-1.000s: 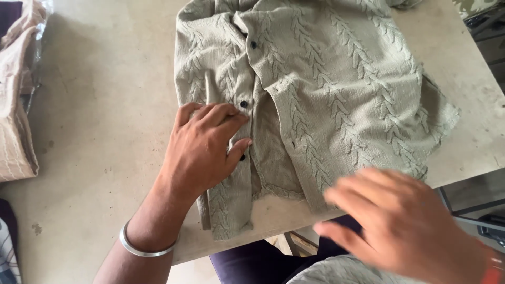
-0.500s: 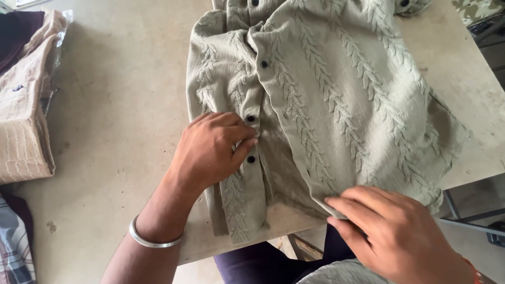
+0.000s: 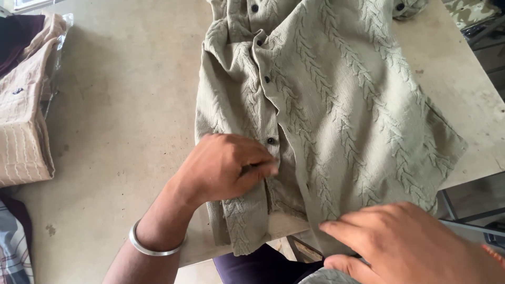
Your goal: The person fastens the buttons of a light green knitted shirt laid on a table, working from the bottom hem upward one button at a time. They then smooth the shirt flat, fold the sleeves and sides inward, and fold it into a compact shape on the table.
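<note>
While left hand (image 3: 226,165) pinches green shirt (image 3: 336,121) placket, fingers curled, right hand (image 3: 415,244) grips hem, knuckles up

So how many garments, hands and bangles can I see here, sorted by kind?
Green shirt: 1
Beige folded garment: 1
Dark maroon garment: 1
Checked garment: 1
Hands: 2, left hand and right hand
Silver bangle: 1
Total: 7

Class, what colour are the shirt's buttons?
Dark, nearly black buttons on the sage-green shirt; head view.
</note>
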